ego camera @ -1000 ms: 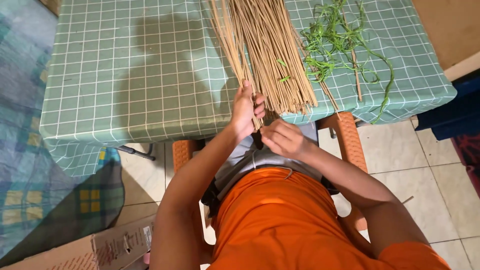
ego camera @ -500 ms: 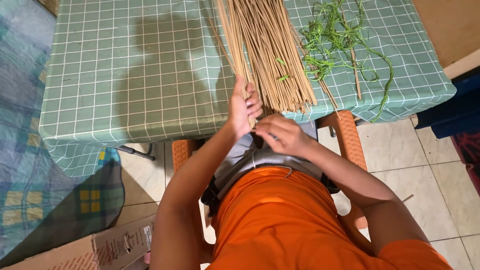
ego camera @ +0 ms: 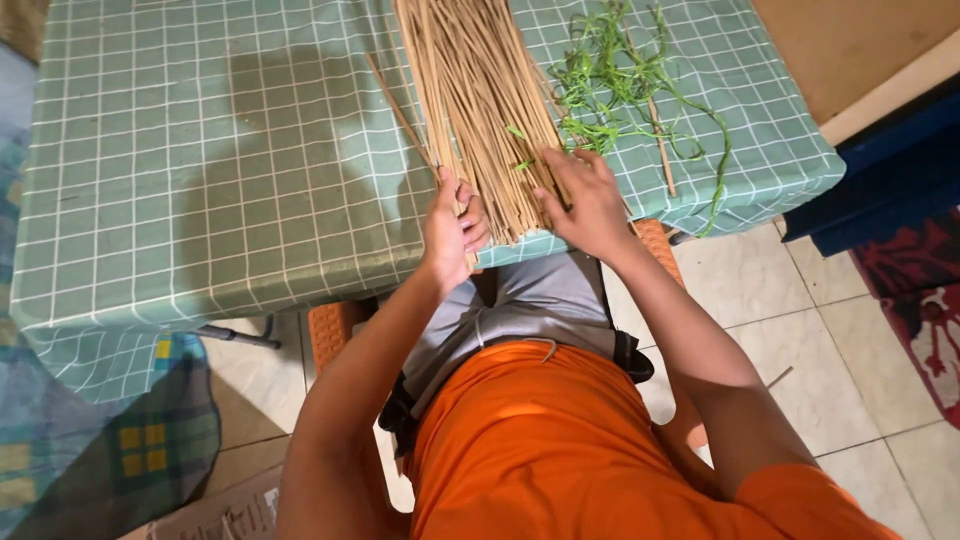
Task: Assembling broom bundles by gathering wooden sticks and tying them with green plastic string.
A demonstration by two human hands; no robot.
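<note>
Seen from above, a seated person reaches both arms forward to a table edge. The left hand is curled, pinching a thin stick at the near end. The right hand, half a second ago down by the lap, now lies open and flat on the bundle of pale sticks, which sits between both hands on the green checked tablecloth, beside green leaf strips.

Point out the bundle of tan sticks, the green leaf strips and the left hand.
bundle of tan sticks (ego camera: 478, 100), head view, middle of the bundle.
green leaf strips (ego camera: 610, 85), head view, the tangled clump.
left hand (ego camera: 452, 228), head view, back of the hand.
</note>
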